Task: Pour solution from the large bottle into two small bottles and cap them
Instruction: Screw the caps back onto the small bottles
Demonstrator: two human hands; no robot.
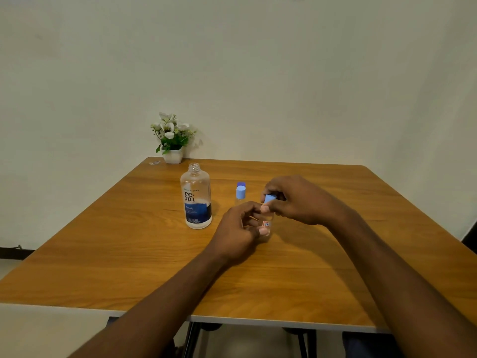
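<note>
Two small bottles are in play just right of the frame's centre. One small bottle (240,196) stands on the worktop (129,254) with a blue top already on. The other bottle (267,224) is pinched low on its clear body by the left hand (241,228), grip closed on it with thumb and fingertips. The right hand (296,200) has its grip clamped round a blue cap (269,198) at that bottle's neck. Fingers hide the join, so I cannot tell whether the threads have caught.

To my eye this is the last capping. It would go best with the bottle kept upright, the cap squared to the neck before turning, and the lower hand resisting the twist so nothing slops.

Left of the hands the large bottle (196,200) stands open-mouthed, near the left knuckles; a careless wrist could tip it. A potted plant (172,143) sits at the worktop's far edge, upper left, with a small clear scrap (154,162) beside it. Both are well apart from the work.
</note>
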